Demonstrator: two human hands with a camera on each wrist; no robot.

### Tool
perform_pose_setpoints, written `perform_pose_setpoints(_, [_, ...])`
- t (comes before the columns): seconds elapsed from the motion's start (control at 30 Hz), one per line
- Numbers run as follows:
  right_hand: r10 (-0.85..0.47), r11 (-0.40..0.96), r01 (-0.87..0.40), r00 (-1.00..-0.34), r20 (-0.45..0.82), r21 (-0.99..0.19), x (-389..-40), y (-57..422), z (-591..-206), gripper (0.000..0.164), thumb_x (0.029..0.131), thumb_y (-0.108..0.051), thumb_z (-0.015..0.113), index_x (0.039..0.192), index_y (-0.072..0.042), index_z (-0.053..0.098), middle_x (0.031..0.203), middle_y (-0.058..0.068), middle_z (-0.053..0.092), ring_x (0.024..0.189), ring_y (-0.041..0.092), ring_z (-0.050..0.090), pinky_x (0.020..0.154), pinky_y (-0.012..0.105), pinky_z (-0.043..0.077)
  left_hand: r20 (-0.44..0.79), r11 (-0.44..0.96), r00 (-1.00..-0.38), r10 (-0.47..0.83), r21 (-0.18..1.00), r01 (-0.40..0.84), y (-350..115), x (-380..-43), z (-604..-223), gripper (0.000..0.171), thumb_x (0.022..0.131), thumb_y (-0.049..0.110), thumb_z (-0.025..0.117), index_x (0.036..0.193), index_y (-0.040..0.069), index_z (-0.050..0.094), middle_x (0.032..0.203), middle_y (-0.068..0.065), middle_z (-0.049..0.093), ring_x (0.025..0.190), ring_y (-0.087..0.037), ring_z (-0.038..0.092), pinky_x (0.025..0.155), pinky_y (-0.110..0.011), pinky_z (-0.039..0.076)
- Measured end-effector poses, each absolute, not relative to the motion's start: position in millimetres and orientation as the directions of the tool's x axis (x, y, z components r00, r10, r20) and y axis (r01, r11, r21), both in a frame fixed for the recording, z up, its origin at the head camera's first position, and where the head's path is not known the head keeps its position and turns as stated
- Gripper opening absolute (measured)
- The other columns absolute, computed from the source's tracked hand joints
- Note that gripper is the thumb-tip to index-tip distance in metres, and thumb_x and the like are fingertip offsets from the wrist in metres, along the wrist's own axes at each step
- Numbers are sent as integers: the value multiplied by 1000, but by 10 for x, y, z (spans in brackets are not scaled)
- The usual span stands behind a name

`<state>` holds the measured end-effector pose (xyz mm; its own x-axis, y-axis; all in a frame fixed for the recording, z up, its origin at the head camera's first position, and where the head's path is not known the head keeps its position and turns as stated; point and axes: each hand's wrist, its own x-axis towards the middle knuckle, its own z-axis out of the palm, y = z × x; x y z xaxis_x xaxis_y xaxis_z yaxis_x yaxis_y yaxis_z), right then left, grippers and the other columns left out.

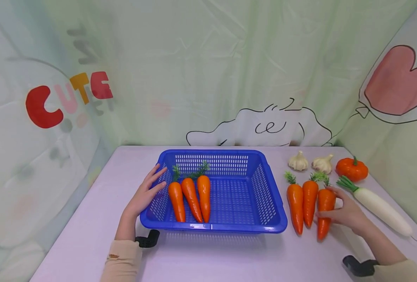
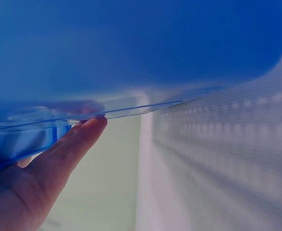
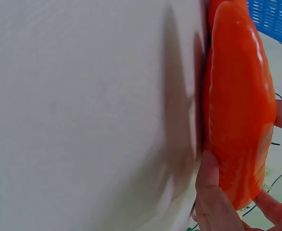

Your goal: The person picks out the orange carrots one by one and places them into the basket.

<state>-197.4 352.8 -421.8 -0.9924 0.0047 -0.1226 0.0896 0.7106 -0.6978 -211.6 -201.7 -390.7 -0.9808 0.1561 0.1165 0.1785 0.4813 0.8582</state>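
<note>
A blue plastic basket [image 1: 213, 227] stands mid-table with three orange carrots [image 1: 191, 197] lying in its left half, green tops toward the back. At its left side, my left hand [image 1: 145, 195] rests against the rim with extended fingers; the left wrist view shows those fingers [image 2: 78, 142] along the basket wall. To the right of the basket, three more carrots lie side by side. My right hand [image 1: 347, 213] grips the rightmost carrot [image 1: 325, 201], thumb on one side and fingers on the other. Close up, that carrot [image 3: 239, 101] is smooth and glossy.
Behind the carrots sit two garlic bulbs [image 1: 298, 161] and a small orange pumpkin [image 1: 351, 169]. A white radish [image 1: 381, 207] with a green top lies just right of my right hand. Printed curtains [image 1: 180, 78] surround the white table [image 1: 208, 262].
</note>
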Motion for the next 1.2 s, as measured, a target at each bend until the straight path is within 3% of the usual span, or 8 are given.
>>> perform_pose_setpoints(0.27, [-26,708,49,-995,-95,-705,-1934,3459,-4006,94,79,-24,71,141,8,8,128,42,16,90,44,51,64,41,55,99,463,-982,158,872,162,-1902,-1951,-3646,50,94,18,47,141,6,34,152,-14,9,137,-38,5,100,-67,9])
perform_pose_setpoints(0.67, [-81,695,-39,-996,-25,-718,-1917,3286,-3749,92,80,-23,71,143,4,9,132,40,17,95,48,48,64,42,55,106,462,-981,162,871,170,-1870,-1909,-3583,50,94,16,46,141,5,34,152,-15,9,137,-37,5,101,-66,10])
perform_pose_setpoints(0.93, [-111,685,-90,-994,18,-723,-1921,3116,-3565,89,79,-22,71,143,2,13,132,38,19,95,46,49,63,39,55,103,459,-982,158,873,166,-1965,-2045,-3775,50,94,23,48,141,12,35,153,-10,9,138,-35,5,101,-66,10])
perform_pose_setpoints(1.2, [-134,699,-108,-991,19,-707,-1941,2889,-3441,90,78,-25,72,143,0,15,133,37,17,102,53,43,68,46,54,124,476,-980,155,860,184,-2026,-2129,-3933,51,93,31,49,141,20,37,153,-4,11,138,-33,6,100,-66,10])
